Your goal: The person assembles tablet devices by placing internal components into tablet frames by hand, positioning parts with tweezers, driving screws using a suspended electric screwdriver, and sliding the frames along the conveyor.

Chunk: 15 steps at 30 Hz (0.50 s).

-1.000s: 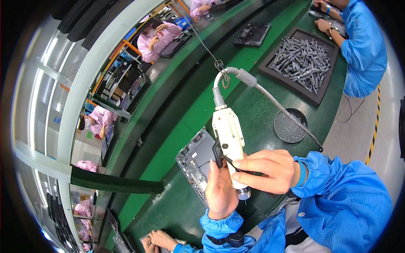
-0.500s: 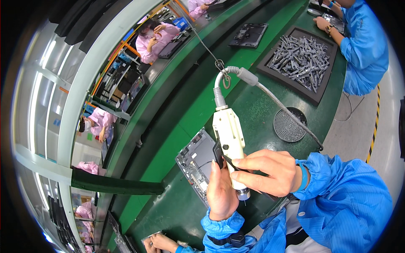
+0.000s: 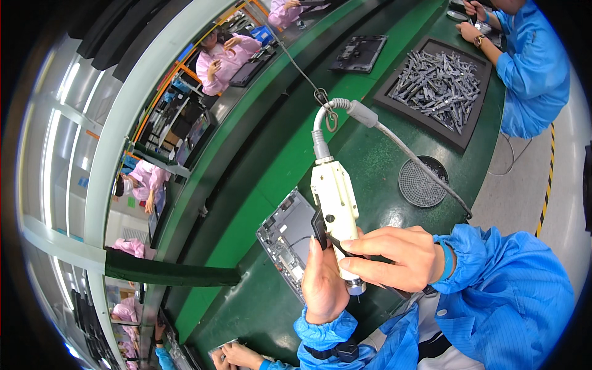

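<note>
A cream electric screwdriver (image 3: pixel 335 194) hangs nose-down in front of my hands, its bit pointing at the lower edge. My left hand (image 3: pixel 324 290) is partly behind it, with the thumb raised against a dark elongated part (image 3: pixel 318 227). My right hand (image 3: pixel 401 256) comes in from the right with fingers bent and pinched on the dark part beside the screwdriver's lower body. The screwdriver and my fingers hide much of the part, so its exact kind cannot be told. A grey laptop chassis (image 3: pixel 285 237) with exposed boards lies on the green bench just left of my hands.
A dark tray (image 3: pixel 453 140) heaped with grey strips (image 3: pixel 435 89) stands far right. Nearer is a round perforated dish (image 3: pixel 422 182). The screwdriver's grey cable (image 3: pixel 407 151) arcs to the bench edge. Another laptop chassis (image 3: pixel 359 53) lies at the back. Co-workers' hands (image 3: pixel 237 356) work lower left.
The screwdriver sits slightly lower. My right fingers have shifted slightly down with it, while my left hand stays almost in place. A co-worker's arm has appeared at the lower left.
</note>
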Each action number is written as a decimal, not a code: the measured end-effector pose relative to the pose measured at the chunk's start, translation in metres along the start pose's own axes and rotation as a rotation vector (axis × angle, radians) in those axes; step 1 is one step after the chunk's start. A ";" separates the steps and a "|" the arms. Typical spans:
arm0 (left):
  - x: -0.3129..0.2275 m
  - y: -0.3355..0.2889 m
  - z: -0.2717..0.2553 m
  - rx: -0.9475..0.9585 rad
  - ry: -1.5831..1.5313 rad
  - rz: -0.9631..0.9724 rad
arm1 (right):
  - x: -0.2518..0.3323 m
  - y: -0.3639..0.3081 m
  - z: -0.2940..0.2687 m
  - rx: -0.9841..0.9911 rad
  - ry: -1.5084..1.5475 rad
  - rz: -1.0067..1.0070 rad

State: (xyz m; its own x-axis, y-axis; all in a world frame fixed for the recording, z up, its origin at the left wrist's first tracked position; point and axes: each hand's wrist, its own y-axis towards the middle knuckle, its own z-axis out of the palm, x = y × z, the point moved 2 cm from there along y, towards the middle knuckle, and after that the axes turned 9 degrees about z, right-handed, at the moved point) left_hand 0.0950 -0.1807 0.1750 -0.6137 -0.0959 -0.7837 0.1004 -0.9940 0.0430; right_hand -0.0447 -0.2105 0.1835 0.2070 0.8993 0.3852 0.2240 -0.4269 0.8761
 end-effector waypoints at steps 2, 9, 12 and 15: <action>0.000 0.000 0.000 -0.002 0.007 0.002 | 0.000 0.000 0.000 -0.002 -0.005 0.006; 0.001 0.001 0.002 0.050 0.022 0.022 | -0.002 -0.001 0.001 -0.020 0.001 0.034; 0.000 0.001 0.005 0.113 0.029 0.060 | -0.001 0.002 0.000 -0.033 -0.002 0.046; -0.001 0.000 0.006 0.163 0.003 0.078 | 0.001 0.005 -0.001 -0.043 -0.008 0.062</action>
State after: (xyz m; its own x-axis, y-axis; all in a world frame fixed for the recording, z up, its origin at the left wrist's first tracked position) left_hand 0.0905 -0.1810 0.1794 -0.6070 -0.1727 -0.7757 0.0191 -0.9790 0.2030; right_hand -0.0447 -0.2115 0.1885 0.2268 0.8704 0.4370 0.1690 -0.4770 0.8625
